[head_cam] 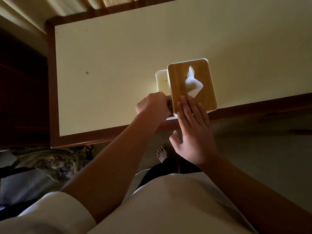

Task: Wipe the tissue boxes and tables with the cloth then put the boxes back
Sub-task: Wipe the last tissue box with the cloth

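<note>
The tissue box (177,78) sits at the tabletop's (109,48) near edge, partly over its wooden border (253,108). The right hand (194,132) lies flat on the lid, fingers (185,107) straight. The left hand (152,104) curls against the box's left side; whether it grips anything is hidden. Bare tabletop spreads left and beyond, with a small brown spot (87,72) well apart.

Place: a dim domestic room, home or guest room; cannot tell which.
Counter: the counter (118,65) has a cream top in a dark wood rim and carries a wooden-lidded tissue box (179,76).
Floor: carpet (253,149), with a bare foot (161,153) on it.
Beside it: patterned fabric (55,162) heaped on the floor.
</note>
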